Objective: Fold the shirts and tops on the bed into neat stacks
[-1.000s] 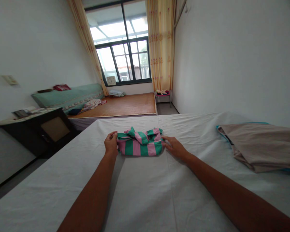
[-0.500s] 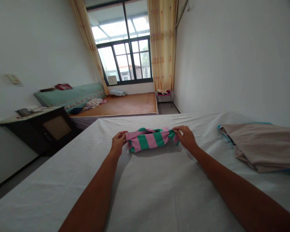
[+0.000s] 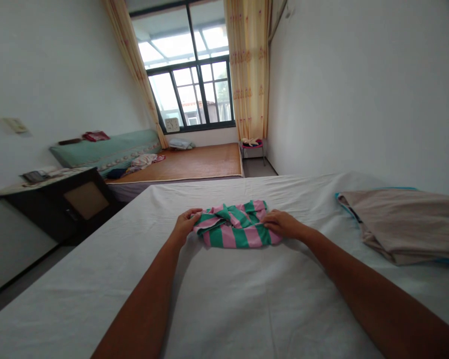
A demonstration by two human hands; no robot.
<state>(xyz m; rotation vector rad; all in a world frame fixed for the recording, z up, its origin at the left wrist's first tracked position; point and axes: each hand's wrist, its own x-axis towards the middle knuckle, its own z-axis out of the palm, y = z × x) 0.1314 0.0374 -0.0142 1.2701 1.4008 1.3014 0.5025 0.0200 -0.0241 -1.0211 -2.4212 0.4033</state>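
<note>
A green and pink striped piece of clothing (image 3: 235, 227) lies bunched on the white sheet (image 3: 228, 294), its upper part crumpled and its near edge fairly straight. My left hand (image 3: 187, 223) pinches its left end between thumb and fingers. At the right end, my right hand (image 3: 282, 224) grips the cloth with bent fingers, the hand low over the sheet. What kind of garment it is cannot be made out in this folded state.
Folded beige clothing (image 3: 411, 224) with blue edging lies to the right on the sheet. Beyond are a bed with a brown mat (image 3: 205, 162), a dark cabinet (image 3: 82, 199) at left, a small stool (image 3: 252, 143) and a window (image 3: 194, 94). A white wall (image 3: 359, 89) runs along the right.
The striped cloth, stretched between both hands before, now rests lower and nearer, with more of its crumpled top showing. My right hand has moved down and slightly nearer; the left has shifted little.
</note>
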